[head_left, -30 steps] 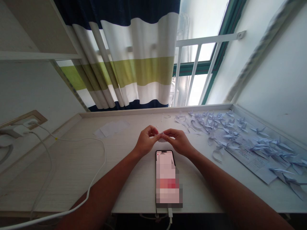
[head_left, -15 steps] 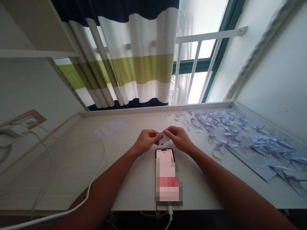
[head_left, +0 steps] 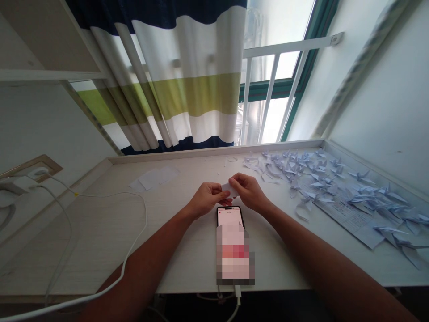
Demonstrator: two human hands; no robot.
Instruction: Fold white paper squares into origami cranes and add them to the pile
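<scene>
A small folded piece of white paper (head_left: 231,190) is pinched between both my hands, just above the desk. My left hand (head_left: 208,199) grips its left side, thumb on top and the other fingers behind it. On the upper right, my right hand (head_left: 246,189) closes thumb and fingers on the paper's edge. Most of the piece is hidden by my fingers, so its exact fold cannot be made out. Directly below my hands lies a phone (head_left: 229,220) with a lit, partly blurred screen and a white charging cable (head_left: 238,295) plugged in.
Many folded paper cranes (head_left: 321,170) and paper strips cover the desk's right side, some on a printed sheet (head_left: 350,221). Flat paper squares (head_left: 152,179) lie at the back left. A white cable (head_left: 146,210) runs across the left from a wall socket (head_left: 36,172).
My hands have turned the paper slightly, and the left thumb now lies further over it. The view has shifted a little; both hands keep their hold.
</scene>
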